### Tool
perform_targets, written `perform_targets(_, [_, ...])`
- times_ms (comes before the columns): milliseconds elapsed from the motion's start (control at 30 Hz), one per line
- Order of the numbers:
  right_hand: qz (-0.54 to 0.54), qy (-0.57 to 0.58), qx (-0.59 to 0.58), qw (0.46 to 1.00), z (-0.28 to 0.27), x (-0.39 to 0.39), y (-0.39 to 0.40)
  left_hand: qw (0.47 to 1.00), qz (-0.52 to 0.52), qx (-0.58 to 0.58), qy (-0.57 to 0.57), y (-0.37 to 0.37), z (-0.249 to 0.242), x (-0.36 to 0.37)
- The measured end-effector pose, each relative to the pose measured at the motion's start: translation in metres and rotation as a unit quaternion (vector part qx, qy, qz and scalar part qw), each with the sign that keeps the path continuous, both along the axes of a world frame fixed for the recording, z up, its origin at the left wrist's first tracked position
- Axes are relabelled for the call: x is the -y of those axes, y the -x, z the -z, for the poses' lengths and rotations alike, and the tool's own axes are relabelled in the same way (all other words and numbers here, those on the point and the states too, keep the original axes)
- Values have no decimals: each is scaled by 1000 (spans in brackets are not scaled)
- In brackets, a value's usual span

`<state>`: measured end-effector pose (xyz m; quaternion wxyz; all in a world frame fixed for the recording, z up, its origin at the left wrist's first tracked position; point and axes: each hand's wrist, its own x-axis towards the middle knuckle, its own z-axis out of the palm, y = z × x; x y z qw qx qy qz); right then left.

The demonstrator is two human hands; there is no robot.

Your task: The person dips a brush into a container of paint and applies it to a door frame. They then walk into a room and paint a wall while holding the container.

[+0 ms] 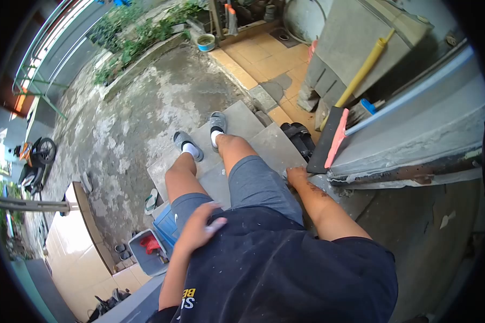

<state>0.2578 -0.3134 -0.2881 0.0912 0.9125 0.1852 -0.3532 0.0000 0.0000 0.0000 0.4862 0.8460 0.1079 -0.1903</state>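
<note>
My left hand (202,229) lies on my lap, where the grey shorts (261,185) meet the dark T-shirt (285,264). Its fingers are stretched out with nothing between them. Down beside my right thigh, my right hand (296,175) rests at the concrete step (269,145) with its fingers bent. I cannot tell whether they close on anything. Close to that hand is the lower end of a floor squeegee (328,141) with a black-and-pink head and a yellow handle (364,70). My feet, in grey slippers (217,122), are on the lower step.
Black sandals (298,139) sit right of the steps. To the left are a grey bin (148,253) with something red inside and a lone flip-flop (151,201). A motorcycle (36,159) stands farther left. Plants (140,37) and a blue-rimmed tub (205,42) are ahead, beyond rough concrete ground.
</note>
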Motion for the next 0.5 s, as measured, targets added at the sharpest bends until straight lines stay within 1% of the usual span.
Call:
perform_targets(33, [-8, 15, 3, 1000, -1, -1, 3, 993, 75, 88, -37, -4, 7, 18])
perform_targets(67, [-16, 29, 8, 999, -2, -1, 5, 988, 122, 92, -36, -7, 15, 41])
perform_targets(100, [-26, 44, 31, 998, -9, 3, -14, 978, 167, 124, -21, -19, 33, 50])
perform_targets(133, [-32, 47, 20, 998, -5, 2, -11, 979, 159, 124, -25, -19, 32, 49])
perform_targets(200, [-40, 45, 10, 998, -1, -10, -12, 977, 208, 52, -8, -22, 30, 41])
perform_targets(233, [-51, 60, -8, 997, -3, -11, -13, 978, 203, 51, -7, -23, 30, 40])
perform_targets(300, [-68, 77, -27, 994, -11, -13, -15, 972, 230, 49, -31, -22, 31, 40])
perform_targets(367, [-96, 81, -85, 988, -24, -19, -18, 971, 229, 49, -35, -20, 35, 41])
perform_targets(500, [-115, 108, -109, 981, -40, -32, -26, 970, 234, 46, -43, -18, 35, 40])
